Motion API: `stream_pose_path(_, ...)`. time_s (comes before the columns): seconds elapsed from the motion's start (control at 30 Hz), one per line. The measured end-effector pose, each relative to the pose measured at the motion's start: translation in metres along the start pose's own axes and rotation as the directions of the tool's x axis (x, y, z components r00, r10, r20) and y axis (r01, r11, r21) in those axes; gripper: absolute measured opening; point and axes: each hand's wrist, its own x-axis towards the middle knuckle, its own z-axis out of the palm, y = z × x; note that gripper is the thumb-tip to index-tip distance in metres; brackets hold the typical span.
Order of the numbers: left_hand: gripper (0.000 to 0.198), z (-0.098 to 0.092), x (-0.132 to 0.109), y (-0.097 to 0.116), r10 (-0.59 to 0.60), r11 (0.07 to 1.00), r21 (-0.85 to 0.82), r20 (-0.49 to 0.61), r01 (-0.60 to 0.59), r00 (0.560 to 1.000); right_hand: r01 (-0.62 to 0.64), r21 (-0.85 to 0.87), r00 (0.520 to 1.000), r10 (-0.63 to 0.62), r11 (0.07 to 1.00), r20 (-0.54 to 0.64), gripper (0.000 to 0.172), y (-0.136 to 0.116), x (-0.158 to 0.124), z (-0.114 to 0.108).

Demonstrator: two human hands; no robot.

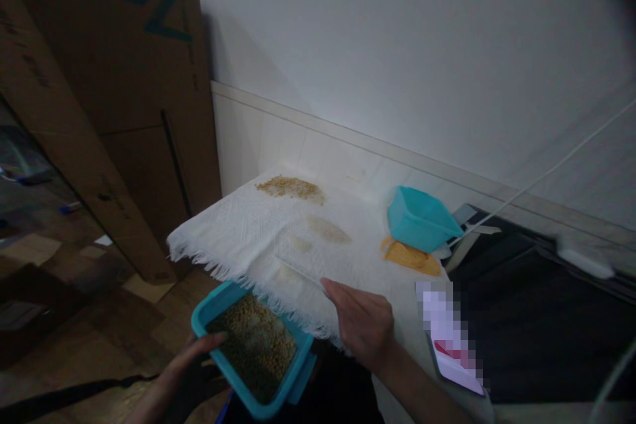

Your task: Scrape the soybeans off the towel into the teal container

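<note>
My left hand [201,354] grips the rim of a turquoise plastic container [199,321], thumb inside, holding it tilted just below the table's front edge. Yellow beans or grains [271,324] and darker green ones lie inside. My right hand [365,321] is closed on the end of a thin whitish strip [301,271], whose exact kind I cannot make out. The strip rests on a white fringed cloth [238,232]. A heap of yellow grains [291,187] lies at the cloth's far side, with a paler, finer patch [328,230] nearer the strip.
To the right stand a second turquoise container [422,218] and an orange-yellow item [411,258]. A phone [452,338] with a blurred screen lies by a black surface [541,318]. A white cable [551,165] crosses there. A tall cardboard box [124,93] stands left; a wall is behind.
</note>
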Motion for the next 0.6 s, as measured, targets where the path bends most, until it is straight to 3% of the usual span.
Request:
stream_pose_path(0.13,0.097,0.003,-0.004,0.000,0.014,1.000,0.025,0.016,-0.014,1.000,0.012,-0.025,1.000,-0.012,1.000,0.014,0.046,0.005,0.001,0.005)
stream_pose_path(0.43,0.097,0.001,-0.008,0.001,0.009,0.999,0.031,0.072,-0.012,0.997,0.089,-0.072,0.995,-0.084,0.993,0.058,0.039,-0.035,-0.008,-0.006)
stream_pose_path(0.53,0.102,0.003,-0.010,0.002,0.018,0.999,0.037,0.067,-0.021,0.998,-0.057,-0.039,0.998,0.056,0.998,-0.010,0.038,-0.025,-0.007,-0.012)
stream_pose_path(0.6,0.106,0.004,-0.011,0.002,0.030,0.999,0.036,0.063,-0.032,0.998,-0.335,-0.003,0.939,0.333,0.942,-0.089,0.030,-0.007,-0.007,-0.020)
